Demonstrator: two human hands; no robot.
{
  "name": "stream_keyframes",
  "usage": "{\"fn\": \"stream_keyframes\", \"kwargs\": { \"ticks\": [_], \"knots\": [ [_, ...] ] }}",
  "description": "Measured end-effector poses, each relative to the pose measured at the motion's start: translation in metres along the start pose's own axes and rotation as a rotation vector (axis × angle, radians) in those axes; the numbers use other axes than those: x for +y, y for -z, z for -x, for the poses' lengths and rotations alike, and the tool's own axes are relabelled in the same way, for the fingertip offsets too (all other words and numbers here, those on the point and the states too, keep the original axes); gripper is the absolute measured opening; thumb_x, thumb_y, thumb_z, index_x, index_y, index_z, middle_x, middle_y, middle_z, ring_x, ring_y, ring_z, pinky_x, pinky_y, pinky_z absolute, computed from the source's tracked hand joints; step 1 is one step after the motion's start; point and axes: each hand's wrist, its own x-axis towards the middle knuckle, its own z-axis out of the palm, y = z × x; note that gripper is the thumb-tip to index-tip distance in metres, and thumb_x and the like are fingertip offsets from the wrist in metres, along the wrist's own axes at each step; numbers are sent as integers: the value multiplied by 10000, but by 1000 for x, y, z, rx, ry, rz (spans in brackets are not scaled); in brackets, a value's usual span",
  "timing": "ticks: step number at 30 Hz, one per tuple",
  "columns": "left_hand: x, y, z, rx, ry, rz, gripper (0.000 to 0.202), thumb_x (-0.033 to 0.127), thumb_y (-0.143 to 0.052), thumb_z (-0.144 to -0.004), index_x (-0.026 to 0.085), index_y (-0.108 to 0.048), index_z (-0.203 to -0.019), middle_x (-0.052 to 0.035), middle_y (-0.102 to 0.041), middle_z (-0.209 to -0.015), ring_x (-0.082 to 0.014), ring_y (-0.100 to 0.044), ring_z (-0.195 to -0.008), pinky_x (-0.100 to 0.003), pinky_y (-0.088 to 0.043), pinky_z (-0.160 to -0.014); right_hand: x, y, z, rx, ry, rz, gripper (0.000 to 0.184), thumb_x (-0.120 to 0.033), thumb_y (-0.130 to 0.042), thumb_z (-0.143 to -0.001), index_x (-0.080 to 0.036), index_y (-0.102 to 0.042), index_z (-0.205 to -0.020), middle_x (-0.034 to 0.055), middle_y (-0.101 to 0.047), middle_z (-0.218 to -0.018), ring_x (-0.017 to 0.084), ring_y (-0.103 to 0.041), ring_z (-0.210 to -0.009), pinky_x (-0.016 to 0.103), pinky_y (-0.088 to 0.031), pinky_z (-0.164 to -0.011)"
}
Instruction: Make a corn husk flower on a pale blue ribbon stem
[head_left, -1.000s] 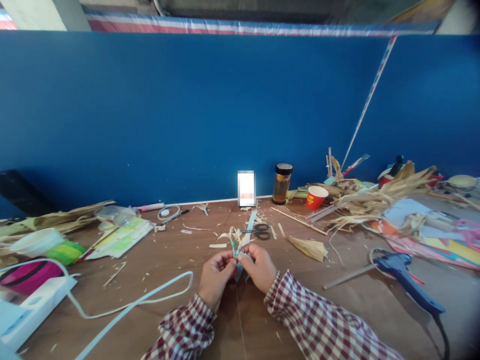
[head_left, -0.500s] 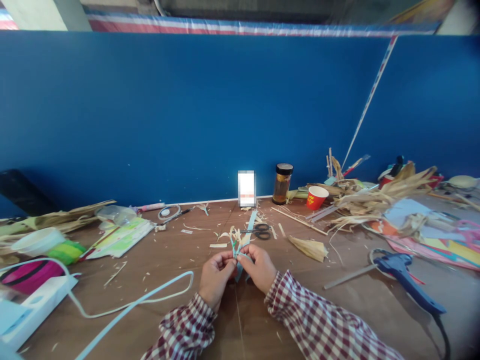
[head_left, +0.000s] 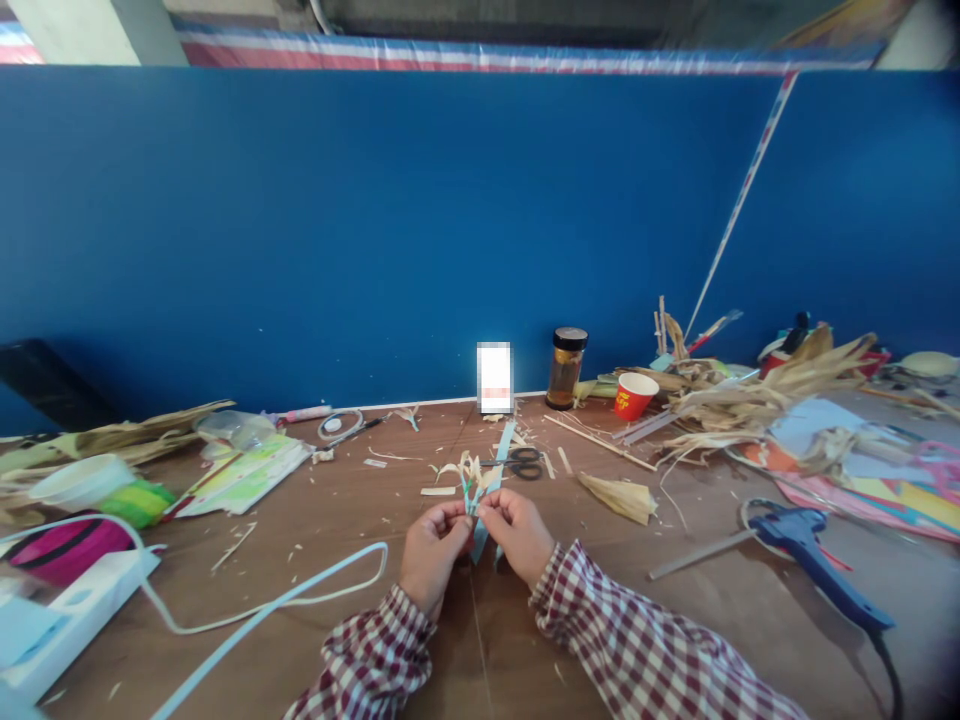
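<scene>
Between my two hands stands a small corn-husk flower bunch (head_left: 471, 472), with pale curled petals on top and thin green-blue stems below. My left hand (head_left: 433, 552) pinches the stems from the left with thumb and forefinger. On the other side, my right hand (head_left: 521, 535) is closed with its fingertips at the same stems. The fingers hide the lower stem ends. A pale blue paper strip (head_left: 505, 440) lies on the table behind and beneath the hands. Just beyond my right hand rest dark-handled scissors (head_left: 525, 462).
A blue glue gun (head_left: 814, 550) lies at right, near a single corn husk (head_left: 619, 497). Farther back are a lidded jar (head_left: 567, 370), a red paper cup (head_left: 636, 398) and piled dry husks (head_left: 787, 385). At left a white cable (head_left: 300, 590) loops beside a power strip (head_left: 82, 620).
Both hands stay almost in place on the flower bunch. My right fingertips have shifted slightly at the stems. The whole view has moved a little.
</scene>
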Motion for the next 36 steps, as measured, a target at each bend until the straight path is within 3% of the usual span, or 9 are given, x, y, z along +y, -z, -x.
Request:
{"fn": "stream_keyframes", "kwargs": {
  "ticks": [6, 12, 20, 25, 29, 32, 34, 36],
  "knots": [
    [2, -1, 1, -33, -9, -18, 351, 314, -765, -533, 114, -666, -804, -33, -660, -662, -106, -571, -552, -209, -462, -543, 1, 4, -1, 35, 7, 54, 123, -277, -520, -745, -156, -542, -745, -64, -400, -502, 76, -318, -428, 198, -271, -421],
    [0, 2, -1, -48, -11, -15, 360, 330, -761, -542, 124, -674, -824, -49, -679, -711, -116, -586, -593, -218, -472, -574, 0, 5, -2, 60, 110, 26, 166, -307, -531, -763, -161, -578, -825, -1, -575, -664, 113, -482, -562, 223, -389, -531],
    [-1, 3, -2, -56, 2, -10, 361, 321, -770, -532, 129, -679, -824, -43, -675, -698, -114, -585, -581, -223, -476, -572, -2, 6, -7, 142, -57, -158, 276, -423, -592, -710, -148, -589, -732, -4, -554, -601, 109, -462, -503, 231, -354, -459],
    [2, 3, 0, -62, -6, -1, 345, 320, -750, -570, 121, -671, -840, -31, -651, -686, -97, -566, -581, -215, -475, -578, -7, 25, -14, 144, -24, -86, 241, -403, -601, -698, -164, -568, -704, -19, -535, -553, 101, -455, -465, 232, -351, -451],
    [4, 2, 1, -34, 11, 8, 361, 319, -766, -539, 117, -670, -822, -23, -637, -663, -89, -553, -559, -205, -470, -551, -13, 43, -16, 163, -139, -112, 266, -423, -587, -702, -159, -559, -710, -45, -454, -468, 66, -331, -370, 192, -211, -356],
    [4, 2, 1, -16, 15, 37, 365, 312, -775, -520, 115, -670, -809, -12, -625, -645, -75, -536, -533, -199, -468, -537, -18, 55, -15, 231, -131, -178, 276, -443, -525, -740, -167, -533, -745, 7, -543, -596, 60, -329, -389, 179, -167, -337],
    [5, 2, 1, -10, 9, 62, 364, 308, -780, -511, 112, -667, -797, -4, -614, -631, -71, -529, -527, -196, -469, -533, -19, 64, -16, 283, -77, -89, 274, -438, -441, -796, -174, -511, -766, 44, -585, -708, 70, -376, -431, 181, -204, -343],
    [6, 3, 1, -4, 4, 85, 362, 306, -785, -501, 110, -664, -779, -1, -606, -624, -71, -530, -530, -195, -472, -531, -18, 73, -17, 307, -62, 119, 289, -417, -379, -835, -172, -510, -752, 39, -574, -661, 83, -398, -444, 193, -232, -359]
  ]
}}
